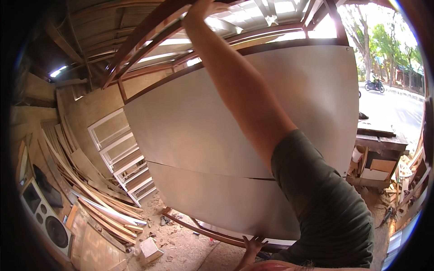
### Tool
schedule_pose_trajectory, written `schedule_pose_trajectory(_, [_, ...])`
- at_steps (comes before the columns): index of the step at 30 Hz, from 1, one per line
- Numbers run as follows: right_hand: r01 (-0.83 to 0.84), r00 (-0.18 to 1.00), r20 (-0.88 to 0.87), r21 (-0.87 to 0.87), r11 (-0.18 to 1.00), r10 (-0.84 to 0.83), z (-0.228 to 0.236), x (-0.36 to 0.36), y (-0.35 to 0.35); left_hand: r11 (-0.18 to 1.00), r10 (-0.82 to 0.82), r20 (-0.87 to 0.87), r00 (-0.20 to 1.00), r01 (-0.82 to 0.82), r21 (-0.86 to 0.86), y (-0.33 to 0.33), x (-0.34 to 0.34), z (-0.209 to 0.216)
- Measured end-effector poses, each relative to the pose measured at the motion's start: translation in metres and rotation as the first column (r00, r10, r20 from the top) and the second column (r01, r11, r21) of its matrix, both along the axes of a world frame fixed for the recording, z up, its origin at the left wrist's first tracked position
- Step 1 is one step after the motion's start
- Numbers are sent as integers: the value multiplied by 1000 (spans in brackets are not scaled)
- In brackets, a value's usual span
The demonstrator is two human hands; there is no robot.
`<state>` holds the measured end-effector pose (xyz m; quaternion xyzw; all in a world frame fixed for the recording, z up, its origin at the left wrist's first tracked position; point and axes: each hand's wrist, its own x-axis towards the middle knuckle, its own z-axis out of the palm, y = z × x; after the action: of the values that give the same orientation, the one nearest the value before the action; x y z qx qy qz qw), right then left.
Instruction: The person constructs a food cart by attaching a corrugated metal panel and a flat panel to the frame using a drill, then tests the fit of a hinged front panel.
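In front of me stands a large brown wooden frame (156,52) faced with smooth grey sheet panels (194,122). A seam runs between the upper and lower panel. My right arm, in a dark green sleeve, stretches up across the panels. My right hand (199,11) grips the frame's upper beam; the top of the picture cuts off part of it. Low down, my left hand (253,246) holds the frame's bottom rail (203,230), its fingers hooked over the edge against the lower panel. My left forearm is mostly out of view.
Long wooden strips (86,180) lean at the left, near a white slatted frame (122,156) and a loudspeaker (45,219). A pale block (150,249) lies on the littered floor. At the right are a workbench (379,144), scrap wood and a road with a motorcycle (374,85).
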<state>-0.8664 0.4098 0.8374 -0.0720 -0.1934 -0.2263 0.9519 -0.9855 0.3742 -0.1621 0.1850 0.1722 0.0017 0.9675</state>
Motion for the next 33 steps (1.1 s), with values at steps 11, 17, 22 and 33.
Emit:
schedule_pose_trajectory(11, [-155, 656, 754, 164, 974, -23, -48, -7, -109, 994, -46, 23, 999, 49, -99, 1, 20, 24])
schedule_pose_trajectory(17, [-224, 720, 598, -281, 933, 353, -128, -61, -209, 988, -68, -3, 998, 67, -138, -2, 20, 29])
schedule_pose_trajectory(22, [933, 74, 891, -221, -285, -449, -282, -158, -357, 976, -193, -65, 979, 198, 88, 15, -40, 10])
schedule_pose_trajectory(33, [-857, 498, -172, 54, -513, -850, -998, -469, -595, 622, -483, -666, 569, 758, 196, 10, -231, -95])
